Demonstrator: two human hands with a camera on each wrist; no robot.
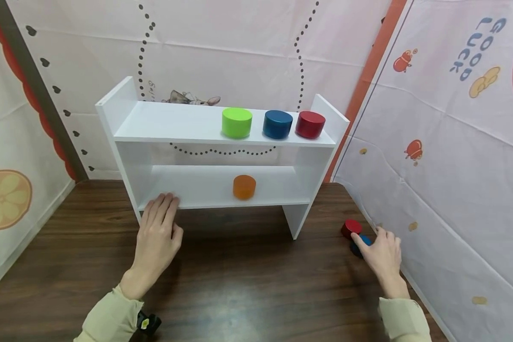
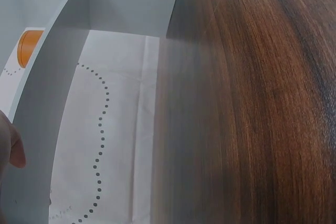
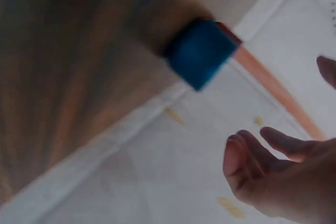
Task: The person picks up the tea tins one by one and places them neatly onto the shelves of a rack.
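Note:
A white two-tier shelf [image 1: 188, 125] stands on the wooden table. My left hand [image 1: 158, 237] rests its straight fingers at the lower board's left front edge; only a bit of this hand [image 2: 8, 145] shows in the left wrist view. Over at the right, my right hand [image 1: 382, 251] is beside a blue cylinder block [image 1: 362, 245], thumb and fingers spread. In the right wrist view that hand [image 3: 278, 166] shows apart from the blue block [image 3: 199, 53]. A red cylinder block [image 1: 351, 228] stands just behind the blue one, mostly hidden in the right wrist view.
On the upper board stand a green block [image 1: 237, 123], a blue block [image 1: 278, 125] and a red block [image 1: 310, 125]. An orange block [image 1: 244, 187] is on the lower board. Printed cloth [image 1: 444, 156] borders the table [image 1: 239, 285] at the right.

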